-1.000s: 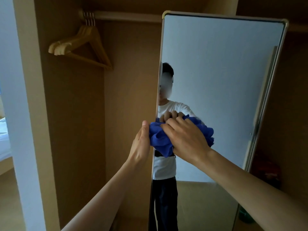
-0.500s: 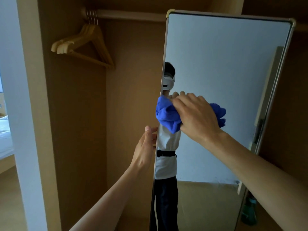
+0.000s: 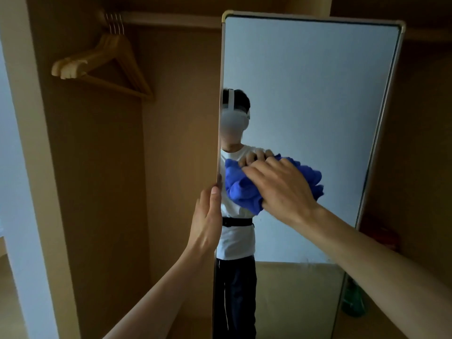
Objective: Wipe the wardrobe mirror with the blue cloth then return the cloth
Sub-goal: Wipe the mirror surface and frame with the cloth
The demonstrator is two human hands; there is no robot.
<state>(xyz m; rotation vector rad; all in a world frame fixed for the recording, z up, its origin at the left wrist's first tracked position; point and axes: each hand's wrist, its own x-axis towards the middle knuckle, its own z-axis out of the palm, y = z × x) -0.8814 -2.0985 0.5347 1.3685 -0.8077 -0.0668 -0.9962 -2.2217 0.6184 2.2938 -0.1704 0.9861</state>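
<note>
The tall wardrobe mirror [image 3: 305, 94] stands in a thin pale frame and reflects a person in a white shirt. My right hand [image 3: 281, 189] holds the bunched blue cloth [image 3: 241, 192] against the glass, near the mirror's left edge at mid height. Its fingers lie over the top of the bundle, and cloth sticks out to the left and right of the hand. My left hand [image 3: 206, 223] grips the mirror's left edge just below the cloth, thumb on the front and fingers hidden behind.
Several wooden hangers [image 3: 102, 67] hang from the rail [image 3: 171, 19] in the open wardrobe bay to the left. A green bottle [image 3: 353, 302] stands low at the right of the mirror, with a red object [image 3: 384, 236] above it in shadow.
My right hand swept the cloth up the glass, then back down to chest height of the reflection. My left hand stayed on the mirror's edge.
</note>
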